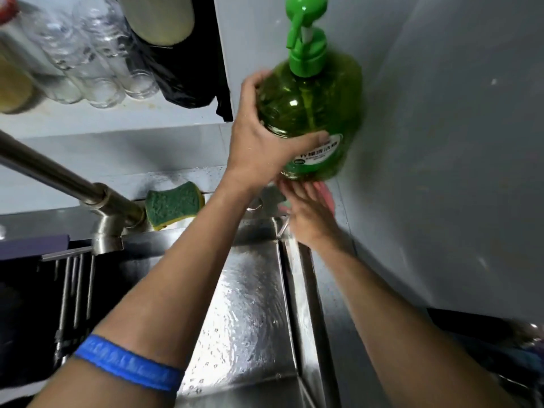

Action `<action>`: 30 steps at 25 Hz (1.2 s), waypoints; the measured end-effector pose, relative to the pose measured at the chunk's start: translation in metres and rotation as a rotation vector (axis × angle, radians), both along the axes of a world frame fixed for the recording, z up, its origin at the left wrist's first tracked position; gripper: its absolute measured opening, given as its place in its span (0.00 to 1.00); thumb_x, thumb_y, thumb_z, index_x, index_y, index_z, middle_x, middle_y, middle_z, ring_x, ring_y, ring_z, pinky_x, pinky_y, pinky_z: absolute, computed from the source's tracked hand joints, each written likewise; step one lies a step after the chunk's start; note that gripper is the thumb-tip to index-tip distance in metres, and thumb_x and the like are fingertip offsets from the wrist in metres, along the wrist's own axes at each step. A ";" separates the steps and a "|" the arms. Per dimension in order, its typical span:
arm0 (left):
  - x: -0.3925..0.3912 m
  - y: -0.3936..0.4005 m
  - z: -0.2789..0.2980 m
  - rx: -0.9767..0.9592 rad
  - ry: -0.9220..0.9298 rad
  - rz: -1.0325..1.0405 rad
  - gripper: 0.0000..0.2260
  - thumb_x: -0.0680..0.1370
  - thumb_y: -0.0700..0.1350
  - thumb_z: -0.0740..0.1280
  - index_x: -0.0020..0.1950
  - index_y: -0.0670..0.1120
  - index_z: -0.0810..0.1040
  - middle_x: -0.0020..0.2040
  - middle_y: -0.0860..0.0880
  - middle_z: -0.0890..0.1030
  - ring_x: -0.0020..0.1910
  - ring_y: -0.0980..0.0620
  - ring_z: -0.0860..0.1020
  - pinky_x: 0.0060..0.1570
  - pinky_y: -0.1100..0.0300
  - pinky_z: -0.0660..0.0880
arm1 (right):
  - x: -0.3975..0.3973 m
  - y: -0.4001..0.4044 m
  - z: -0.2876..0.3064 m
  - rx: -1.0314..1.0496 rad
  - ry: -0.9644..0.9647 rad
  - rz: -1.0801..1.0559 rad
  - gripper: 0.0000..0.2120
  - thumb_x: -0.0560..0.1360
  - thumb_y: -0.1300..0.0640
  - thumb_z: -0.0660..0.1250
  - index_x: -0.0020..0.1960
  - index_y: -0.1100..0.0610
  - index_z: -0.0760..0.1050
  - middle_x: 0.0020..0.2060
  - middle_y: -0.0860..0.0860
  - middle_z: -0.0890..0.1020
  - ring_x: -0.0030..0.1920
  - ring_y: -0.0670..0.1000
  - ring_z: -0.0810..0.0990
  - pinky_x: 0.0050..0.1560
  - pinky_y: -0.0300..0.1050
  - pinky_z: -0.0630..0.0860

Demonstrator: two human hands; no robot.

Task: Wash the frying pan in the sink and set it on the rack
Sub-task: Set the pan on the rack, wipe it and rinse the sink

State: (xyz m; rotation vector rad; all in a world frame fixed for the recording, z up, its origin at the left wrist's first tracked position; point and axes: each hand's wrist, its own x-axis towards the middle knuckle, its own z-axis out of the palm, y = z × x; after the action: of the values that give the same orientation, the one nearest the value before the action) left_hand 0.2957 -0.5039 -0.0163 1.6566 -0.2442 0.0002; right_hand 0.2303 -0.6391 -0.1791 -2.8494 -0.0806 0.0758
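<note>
Holding the green soap bottle (309, 113) with the left hand (259, 136), fingers (256, 81) curled round its side, pump up at 12 o'clock. Kept the right hand (309, 222) flat and open just under it, gripping nothing. Could not spot the frying pan for sure; maybe the dark shape (485, 334) at 4 o'clock, nearer the right hand. Saw the sink (250, 290) at 6 o'clock.

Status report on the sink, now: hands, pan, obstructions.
Left hand grips green soap bottle, lifted. Right hand open beneath it, fingers straight. Frying pan not in view. Sponge behind the faucet.
</note>
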 end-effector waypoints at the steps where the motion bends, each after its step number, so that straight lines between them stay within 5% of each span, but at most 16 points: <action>1: 0.001 0.003 0.002 -0.010 -0.004 -0.009 0.41 0.59 0.47 0.83 0.66 0.49 0.65 0.61 0.52 0.77 0.60 0.56 0.77 0.59 0.54 0.77 | 0.006 -0.012 0.001 -0.015 0.020 -0.072 0.29 0.80 0.52 0.61 0.79 0.50 0.57 0.79 0.53 0.60 0.79 0.57 0.53 0.80 0.56 0.45; 4: 0.003 0.009 -0.010 0.015 0.047 -0.054 0.43 0.58 0.46 0.84 0.67 0.49 0.65 0.62 0.52 0.77 0.61 0.56 0.77 0.59 0.54 0.77 | -0.001 -0.019 0.001 -0.007 -0.014 -0.130 0.33 0.79 0.56 0.62 0.81 0.51 0.53 0.81 0.55 0.51 0.80 0.58 0.44 0.79 0.50 0.37; 10: -0.009 -0.018 -0.032 0.149 0.181 -0.108 0.48 0.56 0.51 0.83 0.70 0.56 0.62 0.65 0.54 0.74 0.65 0.52 0.74 0.63 0.46 0.74 | -0.174 -0.001 0.011 0.153 -0.012 -0.219 0.36 0.71 0.62 0.58 0.80 0.55 0.59 0.79 0.52 0.58 0.79 0.55 0.55 0.78 0.49 0.51; 13: -0.018 -0.012 -0.031 0.203 0.202 -0.198 0.48 0.60 0.52 0.82 0.75 0.54 0.59 0.71 0.52 0.70 0.69 0.53 0.69 0.69 0.53 0.68 | -0.224 0.014 0.016 0.067 -0.031 -0.208 0.29 0.73 0.59 0.58 0.75 0.54 0.69 0.76 0.51 0.67 0.75 0.57 0.66 0.73 0.56 0.63; 15: -0.032 0.025 -0.052 0.393 0.219 -0.007 0.36 0.68 0.51 0.76 0.73 0.53 0.65 0.72 0.50 0.69 0.71 0.49 0.67 0.68 0.54 0.66 | -0.214 0.005 0.021 0.008 -0.025 -0.174 0.28 0.71 0.60 0.63 0.72 0.51 0.72 0.75 0.52 0.69 0.74 0.58 0.65 0.74 0.56 0.60; 18: -0.057 0.102 -0.101 1.093 0.141 0.284 0.25 0.72 0.51 0.66 0.69 0.53 0.70 0.72 0.42 0.67 0.70 0.36 0.64 0.67 0.42 0.62 | -0.195 -0.004 0.020 0.025 0.065 -0.193 0.32 0.77 0.57 0.62 0.79 0.49 0.57 0.81 0.54 0.53 0.81 0.56 0.47 0.79 0.53 0.46; 20: -0.055 0.129 -0.122 1.192 -0.053 0.189 0.18 0.74 0.46 0.63 0.63 0.50 0.74 0.64 0.37 0.73 0.62 0.35 0.71 0.62 0.43 0.67 | -0.209 0.006 0.012 -0.023 0.064 -0.233 0.30 0.82 0.49 0.55 0.81 0.54 0.51 0.80 0.56 0.51 0.80 0.57 0.47 0.79 0.58 0.49; 23: -0.052 0.137 -0.106 1.049 -0.101 0.212 0.10 0.71 0.41 0.62 0.49 0.47 0.79 0.44 0.40 0.82 0.45 0.37 0.78 0.42 0.50 0.72 | -0.257 0.016 0.008 -0.023 0.042 -0.147 0.27 0.84 0.45 0.48 0.78 0.57 0.62 0.77 0.57 0.63 0.78 0.60 0.58 0.75 0.63 0.60; 26: -0.076 0.120 -0.095 0.934 -0.106 0.310 0.15 0.73 0.39 0.64 0.57 0.49 0.82 0.49 0.39 0.84 0.47 0.37 0.81 0.45 0.50 0.76 | -0.282 0.019 0.013 0.212 -0.138 -0.096 0.19 0.82 0.57 0.55 0.69 0.55 0.76 0.70 0.54 0.75 0.74 0.56 0.69 0.72 0.60 0.66; 30: -0.111 0.030 -0.102 0.640 -0.511 -0.191 0.15 0.72 0.36 0.69 0.58 0.45 0.83 0.60 0.46 0.82 0.60 0.43 0.75 0.62 0.56 0.70 | -0.271 0.048 0.060 1.140 -0.059 -0.837 0.14 0.82 0.66 0.60 0.59 0.53 0.80 0.52 0.41 0.85 0.58 0.39 0.80 0.63 0.36 0.74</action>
State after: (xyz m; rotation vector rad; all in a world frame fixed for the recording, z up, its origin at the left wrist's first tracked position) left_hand 0.1849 -0.4734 -0.1180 2.2440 -0.8601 0.2236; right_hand -0.0403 -0.5908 -0.1192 -1.5688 0.7787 -0.1761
